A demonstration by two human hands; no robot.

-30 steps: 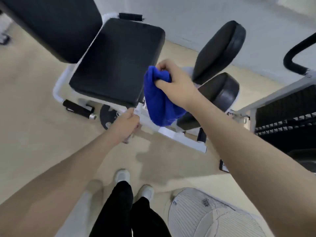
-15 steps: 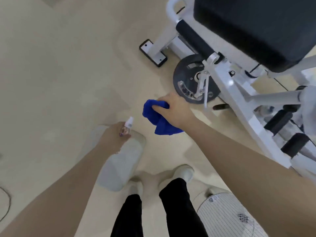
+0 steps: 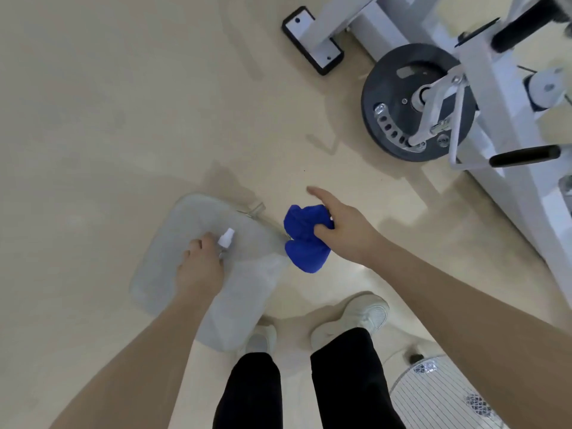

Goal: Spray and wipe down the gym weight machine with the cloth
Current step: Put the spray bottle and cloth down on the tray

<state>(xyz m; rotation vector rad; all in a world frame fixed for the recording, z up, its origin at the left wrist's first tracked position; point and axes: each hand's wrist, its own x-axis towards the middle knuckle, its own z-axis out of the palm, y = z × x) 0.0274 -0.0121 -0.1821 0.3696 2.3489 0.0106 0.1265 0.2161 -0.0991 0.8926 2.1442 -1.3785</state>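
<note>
Blue and bunched, the soft microfibre cloth (image 3: 305, 239) hangs in the grip of the right hand (image 3: 346, 230), whose lower fingers are curled round its upper folds while the forefinger points straight out toward the upper left; the cloth's loose end dangles below the hand, above the pale beige floor (image 3: 108, 103). The left hand (image 3: 199, 267) has its grip wrapped round a small clear spray bottle with a white nozzle cap (image 3: 226, 238), the cap poking up past the thumb side and the body of the bottle mostly hidden by the fingers. Beneath that hand a translucent grey flat pouch (image 3: 247, 289) lies on the floor, just beside the cloth. The white-framed gym weight machine (image 3: 507, 156) stands at the upper right, well apart from both hands, with a round dark grey weight plate (image 3: 393, 97) mounted on it, black handle grips and a white foot plate edged in black (image 3: 312, 40). At the bottom are black trouser legs (image 3: 343, 382), two white shoes (image 3: 353, 320), and the white wire grille of a fan (image 3: 439, 400) in the lower right corner.
</note>
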